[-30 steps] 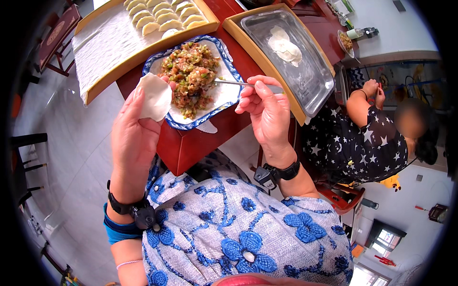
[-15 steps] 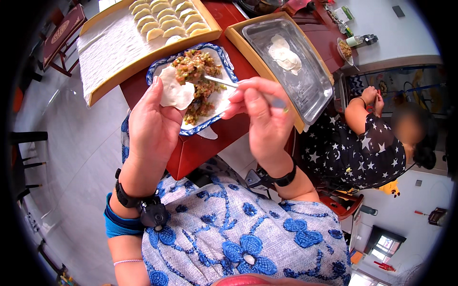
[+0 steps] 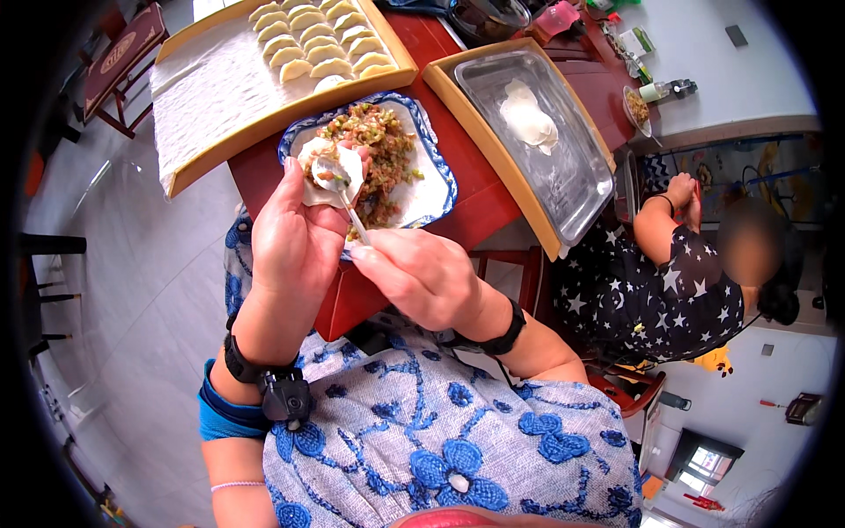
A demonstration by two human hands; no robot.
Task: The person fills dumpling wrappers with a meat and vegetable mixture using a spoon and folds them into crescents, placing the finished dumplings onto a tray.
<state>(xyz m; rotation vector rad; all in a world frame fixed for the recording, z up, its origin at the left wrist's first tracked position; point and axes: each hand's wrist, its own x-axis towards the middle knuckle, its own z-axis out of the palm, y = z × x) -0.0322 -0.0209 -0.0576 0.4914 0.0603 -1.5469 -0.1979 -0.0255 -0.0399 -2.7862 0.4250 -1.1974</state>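
Observation:
My left hand [image 3: 295, 233] cradles a round white dumpling wrapper [image 3: 319, 195] on its fingers, over the near left part of a dish. Pinched in my right hand [image 3: 427, 277] is a metal spoon [image 3: 353, 214], whose bowl rests on the wrapper with a little filling showing around it. Beneath lies the square white dish [image 3: 431, 198] with a blue patterned rim. It bears a heap of chopped meat and vegetable filling [image 3: 387, 158]. Part of the heap is hidden behind my hands.
A wooden tray [image 3: 198, 110] lined with white cloth holds rows of folded dumplings [image 3: 326, 44] at the back left. To the right, a metal tray [image 3: 572, 189] in a wooden frame carries stacked wrappers [image 3: 528, 119]. Another person [image 3: 656, 273] sits at the right.
My right hand has swung the spoon from the filling heap leftward and down onto the wrapper. Filling that was on the spoon is now at the wrapper. The left hand stays nearly in place.

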